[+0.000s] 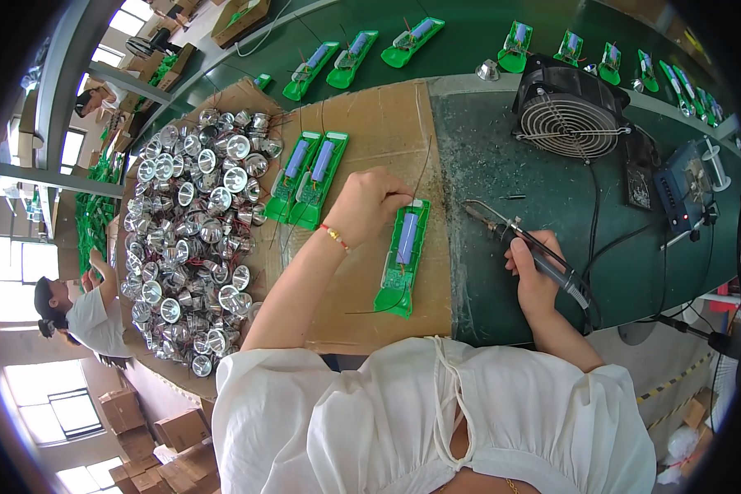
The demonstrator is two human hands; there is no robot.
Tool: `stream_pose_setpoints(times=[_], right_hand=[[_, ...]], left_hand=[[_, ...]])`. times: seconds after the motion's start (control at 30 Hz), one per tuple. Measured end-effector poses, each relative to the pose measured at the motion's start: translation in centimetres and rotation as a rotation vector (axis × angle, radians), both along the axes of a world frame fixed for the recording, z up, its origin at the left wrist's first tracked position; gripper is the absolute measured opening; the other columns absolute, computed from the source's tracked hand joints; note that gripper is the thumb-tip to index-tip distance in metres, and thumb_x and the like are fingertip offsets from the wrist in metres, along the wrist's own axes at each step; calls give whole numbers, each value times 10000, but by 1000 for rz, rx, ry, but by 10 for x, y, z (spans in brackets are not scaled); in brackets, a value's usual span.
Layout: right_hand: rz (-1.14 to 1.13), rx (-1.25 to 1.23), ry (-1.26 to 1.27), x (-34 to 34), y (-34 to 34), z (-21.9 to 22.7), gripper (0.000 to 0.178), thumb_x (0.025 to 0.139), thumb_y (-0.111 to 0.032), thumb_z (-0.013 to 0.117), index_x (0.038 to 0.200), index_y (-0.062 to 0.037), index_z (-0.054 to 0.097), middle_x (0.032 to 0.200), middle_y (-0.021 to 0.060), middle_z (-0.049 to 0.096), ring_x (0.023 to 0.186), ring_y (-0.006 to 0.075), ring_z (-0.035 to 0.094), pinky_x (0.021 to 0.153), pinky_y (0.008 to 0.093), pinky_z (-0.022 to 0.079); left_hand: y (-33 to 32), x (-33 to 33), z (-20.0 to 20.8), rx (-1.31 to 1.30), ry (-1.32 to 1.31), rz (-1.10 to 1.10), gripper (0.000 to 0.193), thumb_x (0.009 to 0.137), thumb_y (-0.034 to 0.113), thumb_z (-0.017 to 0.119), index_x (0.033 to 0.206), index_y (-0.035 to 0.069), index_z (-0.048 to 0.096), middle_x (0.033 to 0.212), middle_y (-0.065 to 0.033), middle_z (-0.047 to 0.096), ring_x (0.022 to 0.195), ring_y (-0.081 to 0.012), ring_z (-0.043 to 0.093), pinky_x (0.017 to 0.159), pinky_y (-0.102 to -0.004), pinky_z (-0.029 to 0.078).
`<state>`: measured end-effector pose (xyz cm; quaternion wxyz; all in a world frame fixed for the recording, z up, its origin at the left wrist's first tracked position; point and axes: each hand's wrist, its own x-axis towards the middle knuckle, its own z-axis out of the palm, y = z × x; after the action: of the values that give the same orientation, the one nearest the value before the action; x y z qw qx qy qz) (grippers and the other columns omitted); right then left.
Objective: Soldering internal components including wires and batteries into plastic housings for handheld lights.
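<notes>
My left hand (372, 198) has its thumb and fingers pinched at the far end of a green plastic housing (397, 301), where a thin dark wire (426, 165) rises. A blue cylindrical battery (407, 239) and a small green circuit board lie inside this housing, which rests on cardboard. To the right, my right hand (535, 276) is closed around the grip of a soldering iron (552, 270). Its tip points up and left, apart from the housing. Two similar housings (311, 202) with batteries lie side by side beyond my left forearm.
Many silver reflector cups (198, 222) are heaped on the left. A black fan with a wire grille (568, 123) and a blue soldering station (679, 193) stand at right. More green housings (412, 43) line the far shelf. Another person (90, 309) sits at far left.
</notes>
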<state>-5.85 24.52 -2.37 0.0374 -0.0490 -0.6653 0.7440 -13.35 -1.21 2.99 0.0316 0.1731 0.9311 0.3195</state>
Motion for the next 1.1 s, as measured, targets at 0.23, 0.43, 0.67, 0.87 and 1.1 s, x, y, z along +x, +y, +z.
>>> stream_pose_setpoints(times=[0.23, 0.43, 0.67, 0.87, 1.1], right_hand=[[-15, 17, -10, 5, 2, -7, 151, 835, -140, 635, 855, -26, 538, 686, 45, 585, 553, 68, 526, 513, 203, 430], [-10, -7, 22, 7, 5, -4, 177, 839, -152, 625, 873, -13, 521, 678, 48, 577, 550, 69, 522, 507, 199, 425], [-41, -50, 2, 1, 2, -3, 171, 851, -179, 605, 849, -41, 504, 667, 39, 567, 531, 65, 510, 475, 187, 393], [-53, -81, -2, 2, 5, -4, 174, 852, -169, 609, 856, -31, 503, 669, 43, 569, 532, 65, 511, 477, 187, 397], [-37, -51, 8, 3, 4, -3, 161, 852, -158, 604, 849, -30, 507, 671, 45, 569, 534, 67, 513, 476, 188, 394]], left_hand=[[13, -1, 0, 63, -218, 93, 108, 679, 122, 684, 738, 35, 659, 710, -123, 642, 660, -228, 639, 633, -316, 511], [16, -4, -12, 86, -327, 79, 229, 702, 202, 726, 845, 43, 648, 688, -76, 622, 640, -203, 607, 609, -316, 485], [0, -13, -15, -108, -313, -192, 190, 764, 213, 690, 833, 45, 636, 802, -96, 555, 771, -216, 573, 668, -323, 455], [-5, 36, -33, 56, 6, 14, 133, 804, 170, 630, 854, 48, 648, 797, -101, 586, 762, -257, 584, 676, -341, 462], [-8, 39, -32, 110, -112, -5, 176, 790, 185, 635, 929, 82, 666, 807, -112, 630, 766, -283, 613, 684, -352, 479]])
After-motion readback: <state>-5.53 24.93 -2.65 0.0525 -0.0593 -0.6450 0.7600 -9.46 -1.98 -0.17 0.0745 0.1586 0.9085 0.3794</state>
